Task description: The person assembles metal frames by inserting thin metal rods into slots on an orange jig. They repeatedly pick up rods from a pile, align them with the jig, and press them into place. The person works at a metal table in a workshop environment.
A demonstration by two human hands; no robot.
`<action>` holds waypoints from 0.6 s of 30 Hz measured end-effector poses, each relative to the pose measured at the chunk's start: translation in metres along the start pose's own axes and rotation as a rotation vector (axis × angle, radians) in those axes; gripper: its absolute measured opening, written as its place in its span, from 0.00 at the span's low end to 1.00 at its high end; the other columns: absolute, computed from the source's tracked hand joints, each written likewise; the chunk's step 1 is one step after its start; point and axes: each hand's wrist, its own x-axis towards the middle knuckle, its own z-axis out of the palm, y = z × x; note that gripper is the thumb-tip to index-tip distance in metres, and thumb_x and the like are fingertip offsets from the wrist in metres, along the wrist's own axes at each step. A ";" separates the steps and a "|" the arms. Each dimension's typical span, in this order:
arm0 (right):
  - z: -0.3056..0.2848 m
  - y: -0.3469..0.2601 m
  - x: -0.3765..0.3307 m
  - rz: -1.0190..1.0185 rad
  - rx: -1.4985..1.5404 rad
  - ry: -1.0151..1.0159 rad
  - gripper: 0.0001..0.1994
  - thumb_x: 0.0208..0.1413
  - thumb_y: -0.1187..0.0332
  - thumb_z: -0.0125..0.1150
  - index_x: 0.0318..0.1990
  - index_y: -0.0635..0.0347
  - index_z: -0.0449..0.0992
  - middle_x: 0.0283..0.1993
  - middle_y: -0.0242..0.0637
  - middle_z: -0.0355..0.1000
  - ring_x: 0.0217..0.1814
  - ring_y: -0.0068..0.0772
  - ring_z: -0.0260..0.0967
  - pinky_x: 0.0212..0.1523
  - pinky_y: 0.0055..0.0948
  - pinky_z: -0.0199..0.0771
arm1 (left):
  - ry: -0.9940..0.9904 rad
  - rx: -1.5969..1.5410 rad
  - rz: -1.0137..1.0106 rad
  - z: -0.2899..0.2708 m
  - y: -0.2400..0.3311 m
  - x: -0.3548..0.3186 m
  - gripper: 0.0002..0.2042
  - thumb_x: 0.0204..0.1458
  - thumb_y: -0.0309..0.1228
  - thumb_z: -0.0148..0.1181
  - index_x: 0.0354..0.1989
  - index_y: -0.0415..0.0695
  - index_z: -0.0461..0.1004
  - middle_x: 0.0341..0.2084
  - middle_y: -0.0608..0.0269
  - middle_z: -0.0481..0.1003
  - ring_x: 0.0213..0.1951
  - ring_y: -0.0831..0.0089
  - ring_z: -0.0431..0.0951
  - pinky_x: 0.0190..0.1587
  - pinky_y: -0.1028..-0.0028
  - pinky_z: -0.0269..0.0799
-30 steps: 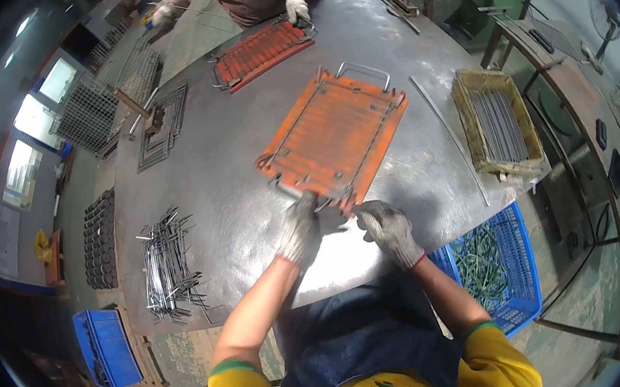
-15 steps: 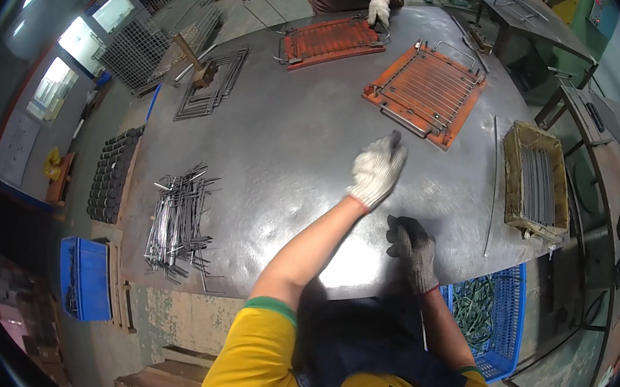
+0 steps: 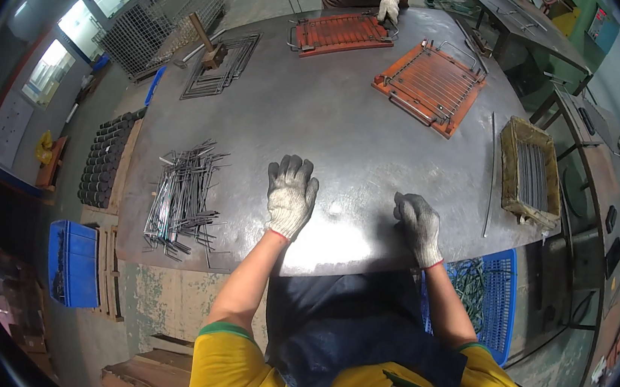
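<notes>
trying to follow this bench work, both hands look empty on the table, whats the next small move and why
Probably reach the left hand out left to the pile of bent wire pieces. Both gloved hands lie flat and empty on the steel table, the right hand near its edge, and that pile is the closest stock; the orange frame sits farther off.

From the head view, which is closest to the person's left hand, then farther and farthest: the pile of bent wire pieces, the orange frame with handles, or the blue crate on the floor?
From the left hand:
1. Pile of bent wire pieces, just to its left on the table.
2. Blue crate, lower left, on the floor.
3. Orange frame with handles, far side, up right.
</notes>
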 end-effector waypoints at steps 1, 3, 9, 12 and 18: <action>0.002 -0.001 0.000 0.031 0.031 -0.009 0.25 0.40 0.75 0.66 0.51 0.56 0.74 0.45 0.43 0.74 0.43 0.45 0.74 0.38 0.37 0.78 | 0.040 0.002 0.012 0.001 0.000 -0.002 0.10 0.49 0.30 0.54 0.39 0.42 0.71 0.37 0.55 0.68 0.47 0.59 0.67 0.53 0.58 0.58; 0.002 -0.002 0.000 0.173 0.122 -0.044 0.24 0.40 0.74 0.66 0.50 0.57 0.74 0.43 0.43 0.74 0.43 0.44 0.74 0.38 0.37 0.77 | 0.009 0.009 -0.009 0.002 0.000 -0.002 0.12 0.51 0.31 0.54 0.42 0.42 0.71 0.39 0.56 0.69 0.50 0.60 0.66 0.55 0.58 0.57; -0.010 -0.047 0.013 0.656 0.457 -0.001 0.18 0.62 0.54 0.55 0.42 0.63 0.76 0.28 0.33 0.72 0.25 0.23 0.71 0.26 0.26 0.73 | 0.048 -0.009 0.005 0.007 -0.004 -0.005 0.12 0.51 0.32 0.54 0.42 0.42 0.71 0.40 0.54 0.69 0.50 0.58 0.67 0.54 0.57 0.57; -0.010 -0.049 0.017 0.649 0.412 -0.018 0.17 0.62 0.55 0.55 0.42 0.62 0.76 0.27 0.33 0.71 0.24 0.23 0.71 0.25 0.26 0.73 | 0.028 -0.022 0.003 0.008 -0.007 -0.003 0.12 0.51 0.32 0.54 0.43 0.42 0.71 0.40 0.55 0.69 0.50 0.58 0.67 0.53 0.57 0.58; 0.000 -0.011 0.002 0.172 -0.022 -0.084 0.15 0.55 0.63 0.59 0.48 0.59 0.74 0.41 0.40 0.74 0.39 0.38 0.74 0.37 0.33 0.76 | 0.039 -0.005 -0.029 0.022 -0.025 0.020 0.13 0.52 0.34 0.54 0.43 0.43 0.73 0.41 0.58 0.70 0.49 0.64 0.67 0.54 0.60 0.59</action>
